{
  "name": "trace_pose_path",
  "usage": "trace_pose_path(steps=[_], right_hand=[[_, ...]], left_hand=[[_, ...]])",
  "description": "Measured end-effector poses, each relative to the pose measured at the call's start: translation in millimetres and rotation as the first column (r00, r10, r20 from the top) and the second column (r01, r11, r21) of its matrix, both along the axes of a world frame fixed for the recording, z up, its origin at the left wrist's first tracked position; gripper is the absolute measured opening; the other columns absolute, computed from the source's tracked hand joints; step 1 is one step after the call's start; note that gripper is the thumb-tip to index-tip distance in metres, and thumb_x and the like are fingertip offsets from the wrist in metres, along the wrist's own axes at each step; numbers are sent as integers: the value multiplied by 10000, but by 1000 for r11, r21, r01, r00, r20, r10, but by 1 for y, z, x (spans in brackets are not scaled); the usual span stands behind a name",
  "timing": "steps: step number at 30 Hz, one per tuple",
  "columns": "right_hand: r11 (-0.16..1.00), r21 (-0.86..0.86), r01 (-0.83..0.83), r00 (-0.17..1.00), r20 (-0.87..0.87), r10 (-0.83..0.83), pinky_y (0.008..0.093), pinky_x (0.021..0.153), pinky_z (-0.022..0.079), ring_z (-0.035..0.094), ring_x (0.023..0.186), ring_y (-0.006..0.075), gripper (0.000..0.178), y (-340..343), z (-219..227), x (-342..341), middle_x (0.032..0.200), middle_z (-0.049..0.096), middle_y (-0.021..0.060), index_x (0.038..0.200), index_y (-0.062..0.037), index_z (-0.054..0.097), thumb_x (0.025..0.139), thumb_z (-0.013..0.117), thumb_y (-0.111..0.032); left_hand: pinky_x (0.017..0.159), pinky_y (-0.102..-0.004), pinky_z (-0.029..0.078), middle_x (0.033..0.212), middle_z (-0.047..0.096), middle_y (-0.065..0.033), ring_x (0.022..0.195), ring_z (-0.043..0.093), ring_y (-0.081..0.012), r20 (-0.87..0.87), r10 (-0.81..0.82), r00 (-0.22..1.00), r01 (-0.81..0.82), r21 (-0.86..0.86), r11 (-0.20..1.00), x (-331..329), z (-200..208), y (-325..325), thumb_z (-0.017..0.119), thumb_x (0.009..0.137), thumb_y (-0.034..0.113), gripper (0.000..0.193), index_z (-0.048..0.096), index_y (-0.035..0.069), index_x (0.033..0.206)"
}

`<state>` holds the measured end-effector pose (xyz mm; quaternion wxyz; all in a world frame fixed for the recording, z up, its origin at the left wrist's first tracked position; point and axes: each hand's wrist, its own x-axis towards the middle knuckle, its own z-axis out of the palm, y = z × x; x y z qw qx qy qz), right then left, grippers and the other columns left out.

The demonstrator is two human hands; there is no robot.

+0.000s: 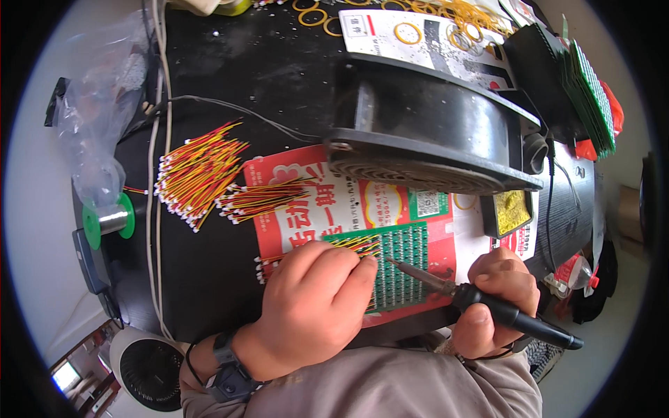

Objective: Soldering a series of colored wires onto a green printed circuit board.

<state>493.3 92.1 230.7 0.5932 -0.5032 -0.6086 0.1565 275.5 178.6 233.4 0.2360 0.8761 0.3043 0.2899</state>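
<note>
My right hand [503, 299] is closed round the black handle of a soldering iron [519, 319]. Its metal tip points left and rests at or just above a green circuit board [408, 279] with rows of small solder pads. My left hand [310, 306] is curled over the board's left side, fingers pinched on red and yellow wires; the fingertips are mostly hidden. Several wires [359, 244] lie across the board beside those fingers. White connector ends [260, 270] stick out left of the hand. Further left lie two bundles of red and yellow wires [198, 174] with white connectors.
A black fan [432, 125] stands behind the board. Right of it sits a yellow sponge in a holder [512, 212]. A solder spool [110, 219] is at the left, near pale cables [155, 209]. Rubber bands [408, 33] and stacked green boards [589, 97] lie at the back.
</note>
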Motion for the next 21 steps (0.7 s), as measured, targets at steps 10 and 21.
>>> trace_pose_path(steps=[10,21], right_hand=[[998,-32,50,999,-18,-50,336,477,422,523,496,203,265,-4,1,-2,637,569,98,937,49,598,813,734,-142],[993,-113,37,998,-36,-42,322,563,429,533,602,195,299,-6,3,-3,712,559,96,971,36,585,882,726,-212]], left_hand=[[677,-388,527,864,636,-102,761,623,-287,-19,-20,1000,19,-40,999,-17,16,16,731,734,-42,197,733,-16,930],[794,-413,516,915,663,-129,887,644,-323,-166,419,893,-415,58,908,-52,17,67,722,817,-71,157,740,-25,966]])
